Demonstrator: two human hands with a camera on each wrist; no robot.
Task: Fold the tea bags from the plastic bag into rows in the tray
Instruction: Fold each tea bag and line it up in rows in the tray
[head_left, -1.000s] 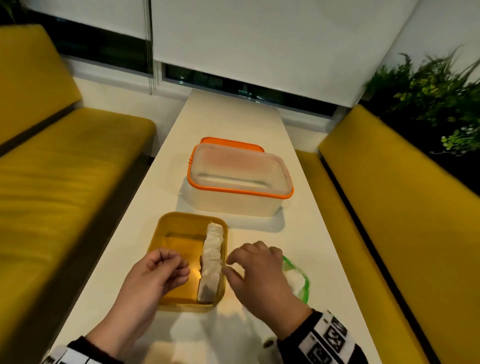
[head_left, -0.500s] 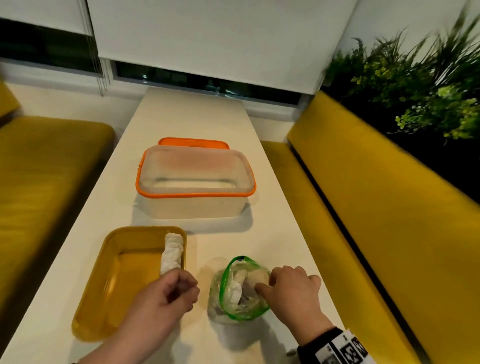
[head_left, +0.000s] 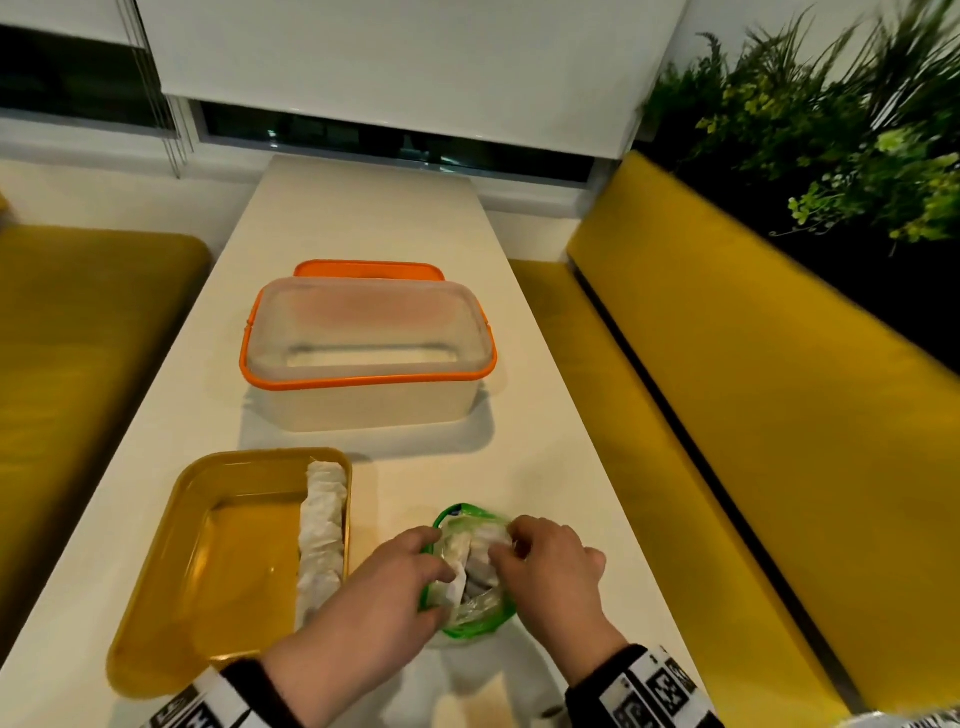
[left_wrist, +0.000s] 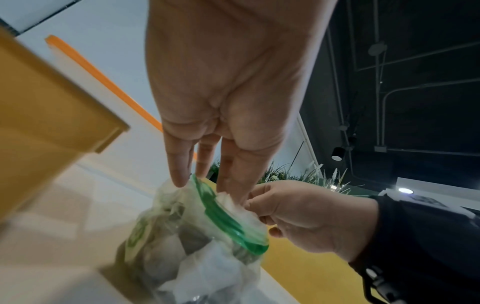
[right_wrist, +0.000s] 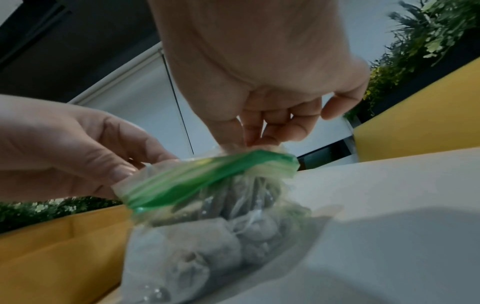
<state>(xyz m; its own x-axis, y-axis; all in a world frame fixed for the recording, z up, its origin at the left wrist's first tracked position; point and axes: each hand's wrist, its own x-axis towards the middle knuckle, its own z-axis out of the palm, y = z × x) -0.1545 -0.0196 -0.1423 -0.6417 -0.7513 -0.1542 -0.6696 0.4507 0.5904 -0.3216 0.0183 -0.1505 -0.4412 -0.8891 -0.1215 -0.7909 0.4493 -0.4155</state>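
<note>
Two hands (head_left: 457, 582) at one plastic bag (head_left: 475, 605)

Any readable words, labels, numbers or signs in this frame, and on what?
No readable text.
Plastic bag: a green-and-white printed mark shows through its side in the left wrist view, too blurred to read.
Wrist bands: black-and-white square code markers, no letters or numbers.

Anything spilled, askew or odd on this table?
Nothing stands out. One row of tea bags lies along the tray's right wall; both hands work the plastic bag's mouth; the orange-rimmed container sits upright.
</note>
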